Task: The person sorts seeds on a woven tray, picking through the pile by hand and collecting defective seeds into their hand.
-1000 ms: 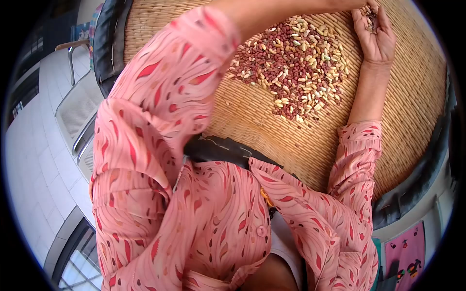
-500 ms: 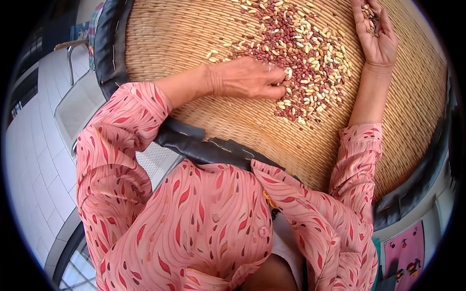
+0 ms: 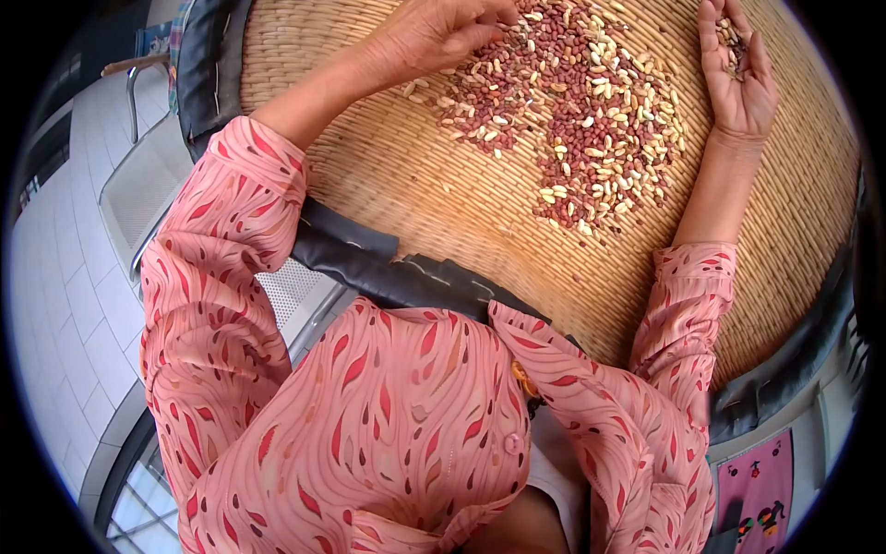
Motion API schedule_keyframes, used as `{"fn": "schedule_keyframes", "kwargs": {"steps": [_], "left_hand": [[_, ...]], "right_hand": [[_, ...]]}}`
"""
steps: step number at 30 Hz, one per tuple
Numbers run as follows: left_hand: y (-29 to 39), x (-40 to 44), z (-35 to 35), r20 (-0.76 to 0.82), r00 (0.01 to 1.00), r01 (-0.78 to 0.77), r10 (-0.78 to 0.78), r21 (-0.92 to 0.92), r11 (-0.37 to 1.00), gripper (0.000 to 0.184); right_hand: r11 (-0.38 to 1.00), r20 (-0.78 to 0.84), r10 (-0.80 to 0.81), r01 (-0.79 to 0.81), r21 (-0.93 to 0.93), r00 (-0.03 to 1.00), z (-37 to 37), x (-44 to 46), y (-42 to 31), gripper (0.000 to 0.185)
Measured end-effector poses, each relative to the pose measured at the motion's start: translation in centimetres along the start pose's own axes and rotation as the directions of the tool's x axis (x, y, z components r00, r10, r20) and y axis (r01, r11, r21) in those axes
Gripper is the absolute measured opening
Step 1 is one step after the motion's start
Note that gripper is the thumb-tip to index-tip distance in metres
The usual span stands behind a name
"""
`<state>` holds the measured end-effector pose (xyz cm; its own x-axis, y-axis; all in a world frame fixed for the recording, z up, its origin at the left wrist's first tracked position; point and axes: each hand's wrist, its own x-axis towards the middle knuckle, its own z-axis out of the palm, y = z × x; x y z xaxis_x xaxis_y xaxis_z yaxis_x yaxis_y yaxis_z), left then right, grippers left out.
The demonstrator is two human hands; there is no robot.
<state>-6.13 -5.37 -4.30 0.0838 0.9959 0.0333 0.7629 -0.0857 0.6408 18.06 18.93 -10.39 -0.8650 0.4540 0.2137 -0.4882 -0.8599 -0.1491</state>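
seeds, red and pale mixed, are seen spread loose on a round woven tabletop, toward its far side, between the two hands. far left: a metal chair is noted outside the dark rim. next along, the left hand is held palm down at the upper left edge of the spread, fingers bent; whether anything is pinched cannot be told. centre: no parting of red from pale is shown; the colours are judged unsorted, though paler seeds are found more thickly to the right. far right: the right hand is held palm up, loosely cupped, with small brown bits carried in its hollow, too small to be named. progress is judged partial: a little has been gathered in the palm, while the bulk is left on the weave.
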Motion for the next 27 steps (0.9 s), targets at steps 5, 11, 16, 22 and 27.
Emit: {"fn": "schedule_keyframes", "kwargs": {"steps": [5,11,16,22,27], "left_hand": [[4.3,-1.8,-0.7,0.313,0.949,-0.041,0.037,0.006,0.999,0.013],[6.3,-3.6,0.3,0.685,0.724,0.092,-0.081,0.021,0.996,0.013],[4.0,-2.2,0.1,0.289,0.948,0.179,-0.131,-0.146,0.973,0.01],[0.8,-2.0,-1.3,0.225,0.922,0.371,-0.316,-0.267,0.89,0.008],[0.6,-2.3,-1.1,0.257,0.9,0.404,-0.351,-0.19,0.895,0.004]], "right_hand": [[0.997,-0.217,0.002,0.015,0.074,0.976,2.5,0.7,1.1,0.01],[0.998,-0.238,-0.022,0.034,0.044,0.971,2.7,0.7,1.2,0.011],[0.983,-0.189,0.065,-0.031,0.18,0.98,3.1,1.0,1.4,0.013],[0.967,-0.138,0.117,-0.082,0.24,0.983,2.9,1.2,1.3,0.014],[0.97,-0.156,0.114,-0.076,0.232,0.981,3.1,1.2,1.4,0.015]]}}
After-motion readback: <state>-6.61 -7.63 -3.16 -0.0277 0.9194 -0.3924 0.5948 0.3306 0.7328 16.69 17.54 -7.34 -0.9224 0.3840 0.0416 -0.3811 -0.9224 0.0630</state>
